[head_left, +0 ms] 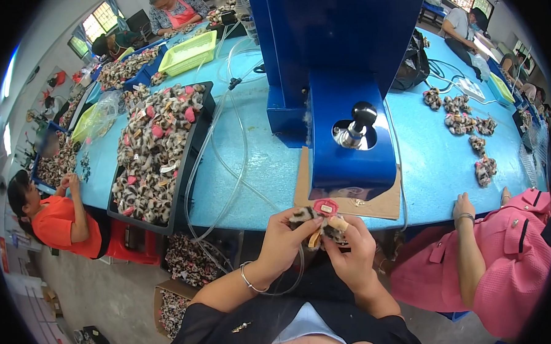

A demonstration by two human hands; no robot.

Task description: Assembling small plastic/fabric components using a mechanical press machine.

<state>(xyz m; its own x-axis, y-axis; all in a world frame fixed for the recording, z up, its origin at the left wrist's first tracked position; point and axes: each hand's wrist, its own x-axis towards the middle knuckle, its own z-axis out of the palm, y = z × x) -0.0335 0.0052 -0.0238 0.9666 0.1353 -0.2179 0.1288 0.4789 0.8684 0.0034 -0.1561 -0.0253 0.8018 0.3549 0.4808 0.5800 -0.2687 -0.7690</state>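
Observation:
My left hand (283, 245) and my right hand (354, 251) meet at the table's near edge, both closed around one small spotted plush piece (302, 216). Its fur is cream, brown and black. A round pink patch (326, 207) with a pale label faces up on its top, and a yellowish bit shows between my fingers. A bandage-like wrap covers one right fingertip. Part of the plush is hidden under my fingers. Just beyond stands a blue machine (349, 172) with a black-knobbed metal part (364, 114), on a cardboard sheet (302, 182).
A black tray (208, 107) heaped with plush pieces sits left, beside clear looping tubes (245, 136). More plush pieces (461, 124) lie right. A green basket (188, 53) stands farther back. Co-workers sit around, one in pink (506, 254) close on my right, one in orange (75, 227) left.

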